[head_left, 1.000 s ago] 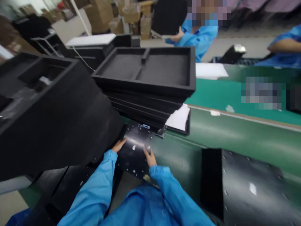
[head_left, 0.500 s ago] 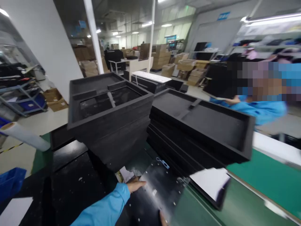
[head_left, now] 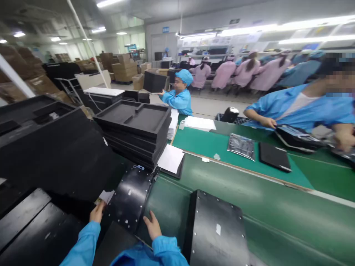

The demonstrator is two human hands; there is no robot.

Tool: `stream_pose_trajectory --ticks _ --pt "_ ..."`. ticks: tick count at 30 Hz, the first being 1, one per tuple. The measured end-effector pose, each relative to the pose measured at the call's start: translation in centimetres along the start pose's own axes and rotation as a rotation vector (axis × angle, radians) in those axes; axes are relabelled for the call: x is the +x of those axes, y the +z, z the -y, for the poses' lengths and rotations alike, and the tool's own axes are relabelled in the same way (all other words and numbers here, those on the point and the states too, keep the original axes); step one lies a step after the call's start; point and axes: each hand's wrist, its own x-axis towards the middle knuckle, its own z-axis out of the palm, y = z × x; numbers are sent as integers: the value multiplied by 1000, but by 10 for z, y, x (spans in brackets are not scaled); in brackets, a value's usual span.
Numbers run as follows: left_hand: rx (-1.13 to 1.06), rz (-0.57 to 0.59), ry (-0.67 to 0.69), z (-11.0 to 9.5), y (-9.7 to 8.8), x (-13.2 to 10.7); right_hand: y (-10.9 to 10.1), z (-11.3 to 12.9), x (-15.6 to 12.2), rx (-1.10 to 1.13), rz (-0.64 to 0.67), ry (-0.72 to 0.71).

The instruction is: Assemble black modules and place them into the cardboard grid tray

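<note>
My left hand (head_left: 97, 211) is at the left edge of a flat black case (head_left: 131, 194) studded with small screws. Its fingers reach forward beside a scrap of white paper (head_left: 106, 195); nothing shows held in them, though the fingertips are partly hidden. My right hand (head_left: 152, 225) is open, thumb and fingers apart, just off the case's right edge above the green belt (head_left: 169, 203). A small blue-grey tag (head_left: 140, 167) on a loop lies at the case's far end. To the right sits a similar black case (head_left: 219, 229) with a white label.
Stacked black foam trays (head_left: 133, 136) rise ahead, with a larger black foam stack (head_left: 47, 155) on the left. White paper (head_left: 170, 159) lies on a black tray. Across the belt, a co-worker (head_left: 299, 99) handles a black item; another person (head_left: 180, 94) holds a black panel.
The view has swung to the right, bringing in the second black case and more co-workers. My right hand, barely visible before, now shows fully, beside the case's right edge.
</note>
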Motion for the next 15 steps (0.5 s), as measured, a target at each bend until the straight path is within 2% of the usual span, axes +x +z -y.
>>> stream_pose_trajectory --ticks 2,4,5,6,8,10,11,12,13,15 --pt "-41 -141 -100 7 -19 -30 -9 2 -6 13 59 -90" --pt "-58 -324 -30 -10 -53 -50 -17 6 -9 15 146 -151" --pt "-41 -440 81 -27 -77 -55 -20 10 -9 12 202 -161" --pt "18 -577 248 -50 -105 -56 -22 13 -8 4 264 -164" --pt "197 -864 483 -100 -168 -50 -23 21 -7 -26 388 -165" --pt "397 -1028 571 -143 -227 -38 -19 26 -9 -66 485 -177" --pt "495 -1058 562 -158 -251 -31 -17 28 -11 -89 522 -180" --pt "597 -1036 515 -168 -269 -23 -15 29 -15 -113 551 -182" --pt "682 -984 463 -174 -282 -16 -13 30 -18 -136 578 -182" --pt "779 -864 375 -177 -295 -1 -9 31 -23 -180 622 -182"
